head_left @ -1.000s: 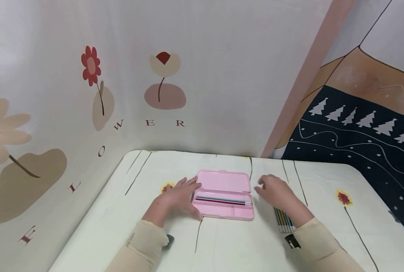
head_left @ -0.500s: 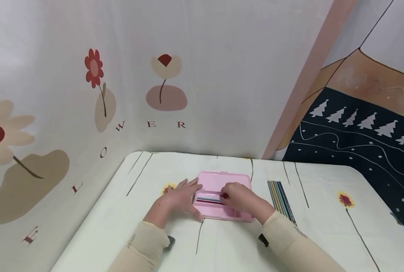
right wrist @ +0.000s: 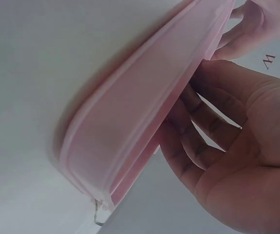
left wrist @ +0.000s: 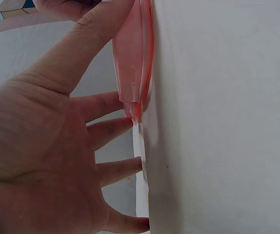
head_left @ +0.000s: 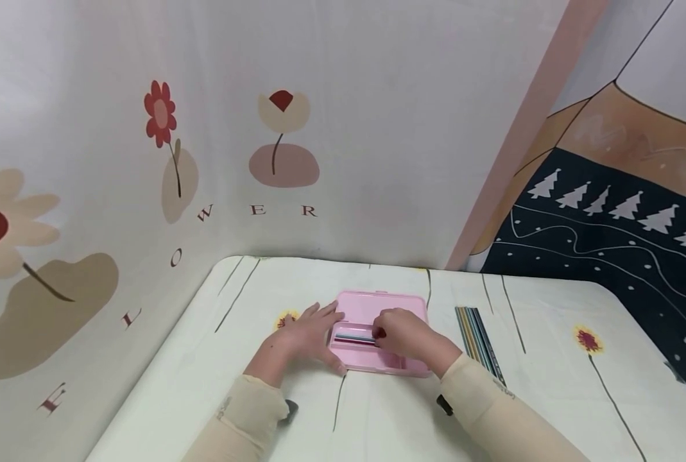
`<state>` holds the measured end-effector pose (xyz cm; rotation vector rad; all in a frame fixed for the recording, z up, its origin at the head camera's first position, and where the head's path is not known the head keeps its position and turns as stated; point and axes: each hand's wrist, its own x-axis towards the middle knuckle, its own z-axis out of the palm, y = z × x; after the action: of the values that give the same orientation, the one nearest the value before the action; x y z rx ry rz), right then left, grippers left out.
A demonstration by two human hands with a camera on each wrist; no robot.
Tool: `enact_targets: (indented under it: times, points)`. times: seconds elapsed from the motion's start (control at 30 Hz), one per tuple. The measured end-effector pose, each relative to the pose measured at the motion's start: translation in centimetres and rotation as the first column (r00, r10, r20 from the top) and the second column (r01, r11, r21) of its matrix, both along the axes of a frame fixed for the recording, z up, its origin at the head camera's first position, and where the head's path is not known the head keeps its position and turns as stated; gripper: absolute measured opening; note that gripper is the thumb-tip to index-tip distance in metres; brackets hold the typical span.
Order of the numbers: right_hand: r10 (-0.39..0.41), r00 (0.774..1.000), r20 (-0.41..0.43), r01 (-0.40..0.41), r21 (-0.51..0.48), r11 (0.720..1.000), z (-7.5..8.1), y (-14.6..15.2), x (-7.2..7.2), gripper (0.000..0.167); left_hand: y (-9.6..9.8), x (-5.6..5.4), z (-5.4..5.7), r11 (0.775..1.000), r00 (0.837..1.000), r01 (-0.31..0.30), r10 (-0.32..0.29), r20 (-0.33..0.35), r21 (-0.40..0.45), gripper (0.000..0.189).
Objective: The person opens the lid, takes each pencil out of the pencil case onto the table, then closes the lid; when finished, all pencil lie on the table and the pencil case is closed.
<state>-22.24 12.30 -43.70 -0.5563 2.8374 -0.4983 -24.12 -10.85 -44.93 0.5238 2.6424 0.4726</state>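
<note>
Lying open on the flowery cloth (head_left: 389, 417), the pink case (head_left: 366, 360) is touched by the left hand (head_left: 308, 335), fingers spread. Pencils (head_left: 354, 341) inside are partly hidden by the right hand (head_left: 403, 333); whether anything is pinched there cannot be told. More pencils (head_left: 477, 333) are laid nearby, partly covered by the right sleeve (head_left: 484, 399).

In the head view, the right ends of the inner pencils (head_left: 354, 341) in the pink case (head_left: 354, 359) were concealed by the right hand (head_left: 403, 333). The outer pencils' (head_left: 477, 337) lower ends were covered by the right sleeve (head_left: 475, 393). In the right wrist view, fingertips were masked by the case wall (right wrist: 120, 122). The thumb tip of the left hand (left wrist: 47, 146) was cut off by the left wrist view's upper edge.
</note>
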Motion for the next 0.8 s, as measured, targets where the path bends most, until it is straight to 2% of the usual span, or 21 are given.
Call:
enact_targets:
  times: [0.53, 0.8]
  points:
    - [0.011, 1.000, 0.020, -0.011, 0.040, 0.999, -0.04, -0.25, -0.63, 0.005, -0.11, -0.39, -0.49, 1.000, 1.000, 0.019, -0.019, 0.001, 0.001, 0.120]
    - [0.027, 1.000, 0.006, -0.027, 0.053, 0.998, -0.17, -0.30, -0.77, 0.007, 0.00, -0.37, -0.34, 1.000, 1.000, 0.025, -0.025, 0.005, 0.004, 0.120]
